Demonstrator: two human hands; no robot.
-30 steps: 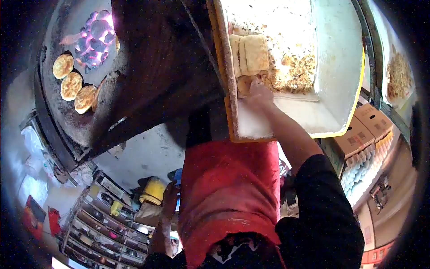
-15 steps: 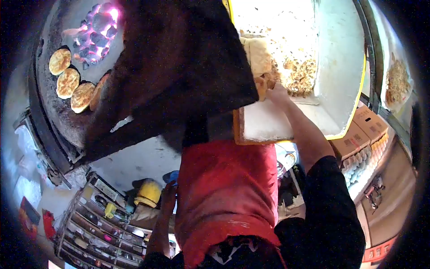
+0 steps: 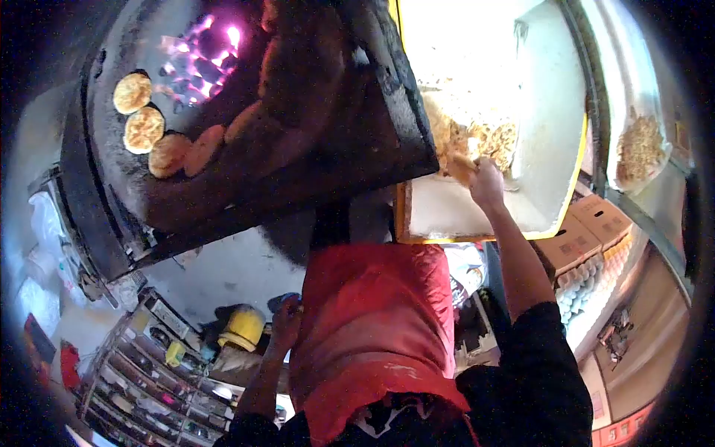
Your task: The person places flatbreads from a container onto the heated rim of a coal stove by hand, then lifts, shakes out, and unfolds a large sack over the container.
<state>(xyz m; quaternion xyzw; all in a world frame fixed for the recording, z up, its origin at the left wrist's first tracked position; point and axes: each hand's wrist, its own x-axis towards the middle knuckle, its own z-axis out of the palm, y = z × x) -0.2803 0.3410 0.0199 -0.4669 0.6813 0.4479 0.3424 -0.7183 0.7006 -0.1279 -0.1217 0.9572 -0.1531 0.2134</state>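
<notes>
The right hand [image 3: 488, 185] grasps 1 flat, light-brown piece of bread [image 3: 463, 170], its fingers closed on one end, over the near-left part of the white, yellow-rimmed rectangular bin [image 3: 555, 149], beside golden-brown crumbs [image 3: 497, 141]. The left hand [image 3: 287, 320] is beside 1 red cloth apron [image 3: 376, 313]; its finger state cannot be told. Along the left and near edges of the dark, soot-stained oven [image 3: 112, 156] are at least 4 round, browned flatbreads [image 3: 144, 130], near 1 heap of glowing charcoal [image 3: 201, 71].
</notes>
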